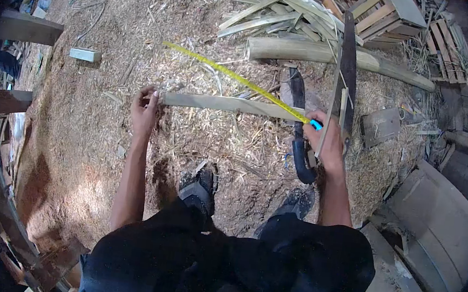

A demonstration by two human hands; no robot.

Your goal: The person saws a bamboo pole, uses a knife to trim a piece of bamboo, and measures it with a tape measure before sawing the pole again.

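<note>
Between the hands (236, 120), a pale, narrow, straight-edged wooden strip (210, 102).

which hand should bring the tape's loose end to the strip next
Likely the left hand: it holds the strip end nearer the tape tip, while the right hand has the blue case.

The ground (96, 154), thickly covered in pale shavings (190, 130), bore a heap of split strips (271, 7) and a long pole (295, 51) on the far side, wooden crates (393, 17) at far right, and a small block (85, 55) at far left.
</note>
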